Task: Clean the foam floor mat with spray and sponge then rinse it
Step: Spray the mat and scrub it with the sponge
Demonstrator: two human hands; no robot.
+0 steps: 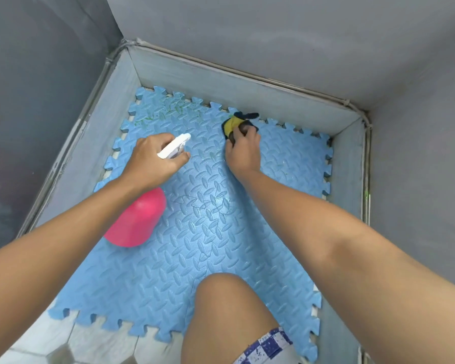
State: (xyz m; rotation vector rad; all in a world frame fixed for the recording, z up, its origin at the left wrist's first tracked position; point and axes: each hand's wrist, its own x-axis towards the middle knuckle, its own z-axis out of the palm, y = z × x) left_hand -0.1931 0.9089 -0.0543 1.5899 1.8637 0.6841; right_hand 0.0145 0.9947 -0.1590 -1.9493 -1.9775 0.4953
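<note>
Our left hand (153,160) curled its fingers round the white trigger head of the pink spray bottle (137,219), above the blue foam mat (168,271); our right hand (243,153) curled its fingers round the yellow sponge (231,124) at the mat's far edge.

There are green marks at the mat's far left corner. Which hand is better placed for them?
Left. The left hand grips the spray bottle, its nozzle close to the green marks. The right hand holds the sponge farther right on the mat.
</note>
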